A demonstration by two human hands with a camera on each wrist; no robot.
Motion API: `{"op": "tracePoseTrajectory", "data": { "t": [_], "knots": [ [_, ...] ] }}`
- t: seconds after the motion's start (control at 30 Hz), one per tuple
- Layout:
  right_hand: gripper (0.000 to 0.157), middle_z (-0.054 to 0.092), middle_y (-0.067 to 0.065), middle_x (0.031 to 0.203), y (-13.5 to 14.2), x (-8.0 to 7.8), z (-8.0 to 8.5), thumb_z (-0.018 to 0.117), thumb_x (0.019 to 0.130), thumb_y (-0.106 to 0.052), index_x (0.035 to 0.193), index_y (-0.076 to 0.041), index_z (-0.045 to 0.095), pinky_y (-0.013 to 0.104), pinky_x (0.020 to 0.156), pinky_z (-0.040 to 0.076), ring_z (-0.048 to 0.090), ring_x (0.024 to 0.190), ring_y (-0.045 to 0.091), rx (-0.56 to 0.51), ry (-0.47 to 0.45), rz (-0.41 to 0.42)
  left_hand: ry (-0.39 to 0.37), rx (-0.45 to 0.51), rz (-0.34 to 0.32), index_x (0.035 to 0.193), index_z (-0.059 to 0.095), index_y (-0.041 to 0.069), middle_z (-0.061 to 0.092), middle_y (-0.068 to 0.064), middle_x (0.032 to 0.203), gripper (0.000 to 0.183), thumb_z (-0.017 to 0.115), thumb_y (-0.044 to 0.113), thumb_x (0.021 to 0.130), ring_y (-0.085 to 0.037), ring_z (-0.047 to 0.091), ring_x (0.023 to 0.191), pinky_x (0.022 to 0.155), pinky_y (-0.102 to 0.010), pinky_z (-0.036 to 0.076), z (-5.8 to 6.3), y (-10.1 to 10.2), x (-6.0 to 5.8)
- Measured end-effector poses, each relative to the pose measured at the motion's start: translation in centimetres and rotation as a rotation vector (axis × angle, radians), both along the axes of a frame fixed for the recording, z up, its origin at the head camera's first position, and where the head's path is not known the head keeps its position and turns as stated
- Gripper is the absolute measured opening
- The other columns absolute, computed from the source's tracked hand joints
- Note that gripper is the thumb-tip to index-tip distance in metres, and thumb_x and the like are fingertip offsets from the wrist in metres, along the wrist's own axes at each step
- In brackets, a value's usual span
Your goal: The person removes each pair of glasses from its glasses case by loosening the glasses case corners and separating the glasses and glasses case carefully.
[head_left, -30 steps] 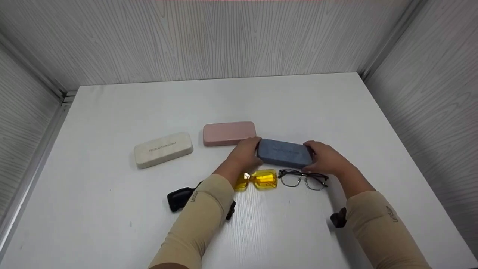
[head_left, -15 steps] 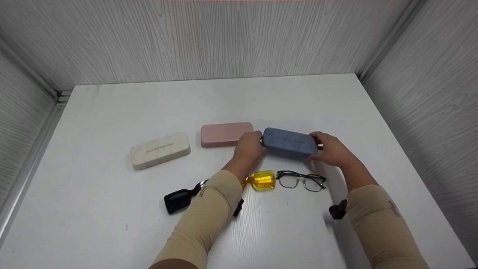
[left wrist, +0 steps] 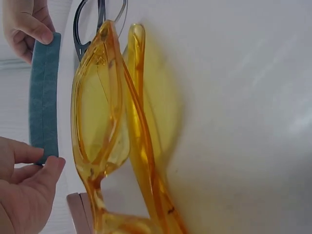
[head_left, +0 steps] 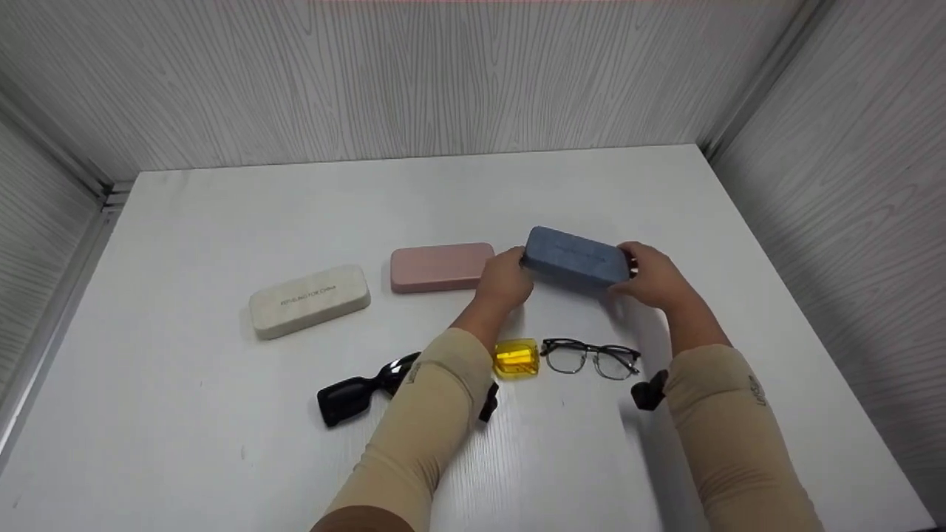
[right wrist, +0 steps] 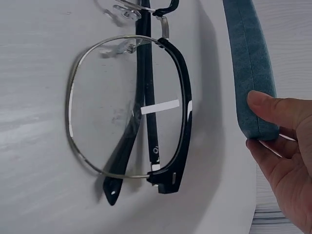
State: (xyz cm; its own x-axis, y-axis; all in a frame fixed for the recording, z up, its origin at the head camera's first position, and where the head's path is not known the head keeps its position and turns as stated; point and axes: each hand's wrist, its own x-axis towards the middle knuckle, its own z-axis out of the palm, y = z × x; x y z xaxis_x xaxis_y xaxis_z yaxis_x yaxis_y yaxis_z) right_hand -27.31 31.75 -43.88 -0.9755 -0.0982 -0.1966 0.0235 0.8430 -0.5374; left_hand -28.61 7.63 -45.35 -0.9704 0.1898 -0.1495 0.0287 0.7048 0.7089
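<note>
A blue glasses case (head_left: 576, 256) is gripped at its two ends, close over the white table. My left hand (head_left: 506, 279) pinches its left end; in the left wrist view that thumb and fingers meet the case's lower corner. At the right end my right hand (head_left: 654, 277) holds on, the thumb (right wrist: 265, 107) pressed on the case's side and fingers curled beneath. Nearer the body lie black-rimmed eyeglasses (head_left: 591, 357) and yellow glasses (head_left: 516, 358), the latter partly hidden by the left sleeve. The case's lid line shows closed.
Left of the blue case lie a pink glasses case (head_left: 441, 267) and a cream glasses case (head_left: 309, 301) with printed lettering. Black sunglasses (head_left: 347, 399) rest partly behind the left forearm. Wood-grain panels (head_left: 414, 81) wall the table (head_left: 185, 458) at back and sides.
Both hands have carried the blue case away from the body, farther up the table and slightly right, off the area just behind the eyeglasses. The other cases and the glasses keep their places.
</note>
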Motion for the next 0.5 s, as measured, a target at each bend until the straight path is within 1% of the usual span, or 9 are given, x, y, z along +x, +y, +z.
{"op": "tracePoseTrajectory", "data": {
  "t": [0.07,0.17,0.27,0.33,0.5],
  "knots": [
    [0.074,0.04,0.023,0.129,0.1,-0.4,0.0,0.074,0.076,-0.014,0.136,0.003,0.033,0.048,0.098,0.037,0.04,0.12,0.038,0.017,-0.006,-0.007,-0.043,0.008,-0.029,0.138,0.04,0.011,0.045,-0.002,0.138,0.048,0.041,0.006,0.091,-0.016,0.038,0.128,0.106,-0.028,0.029,-0.3,0.1,-0.1],
    [0.075,0.038,0.024,0.127,0.0,-0.9,0.1,0.073,0.076,-0.012,0.137,0.003,0.033,0.048,0.098,0.036,0.04,0.118,0.038,0.057,-0.025,-0.02,-0.08,0.018,-0.055,0.142,0.032,0.011,0.039,-0.003,0.142,0.055,0.04,0.005,0.089,-0.016,0.032,0.132,0.108,-0.027,0.025,-0.6,0.3,-0.3],
    [0.075,0.038,0.025,0.128,-0.2,-1.3,0.0,0.072,0.076,-0.012,0.137,0.003,0.032,0.049,0.1,0.033,0.038,0.119,0.039,0.101,-0.047,-0.029,-0.079,0.017,-0.067,0.143,0.031,0.01,0.038,-0.005,0.143,0.059,0.043,0.003,0.085,-0.016,0.031,0.132,0.109,-0.027,0.024,-0.7,0.5,-0.3],
    [0.075,0.038,0.025,0.13,-0.4,-1.5,-0.1,0.071,0.076,-0.012,0.138,0.003,0.032,0.05,0.101,0.031,0.037,0.12,0.039,0.129,-0.059,-0.029,-0.083,0.021,-0.063,0.143,0.031,0.009,0.038,-0.005,0.143,0.061,0.044,0.002,0.084,-0.016,0.031,0.132,0.109,-0.027,0.024,-0.8,0.5,-0.3],
    [0.076,0.036,0.026,0.133,-0.9,-1.7,-0.6,0.071,0.076,-0.012,0.139,0.003,0.03,0.05,0.104,0.027,0.033,0.124,0.04,0.162,-0.082,-0.035,-0.114,0.032,-0.043,0.143,0.03,0.009,0.037,-0.004,0.144,0.061,0.046,0.004,0.085,-0.016,0.031,0.132,0.109,-0.028,0.024,-0.9,0.6,-0.1]
  ]
}}
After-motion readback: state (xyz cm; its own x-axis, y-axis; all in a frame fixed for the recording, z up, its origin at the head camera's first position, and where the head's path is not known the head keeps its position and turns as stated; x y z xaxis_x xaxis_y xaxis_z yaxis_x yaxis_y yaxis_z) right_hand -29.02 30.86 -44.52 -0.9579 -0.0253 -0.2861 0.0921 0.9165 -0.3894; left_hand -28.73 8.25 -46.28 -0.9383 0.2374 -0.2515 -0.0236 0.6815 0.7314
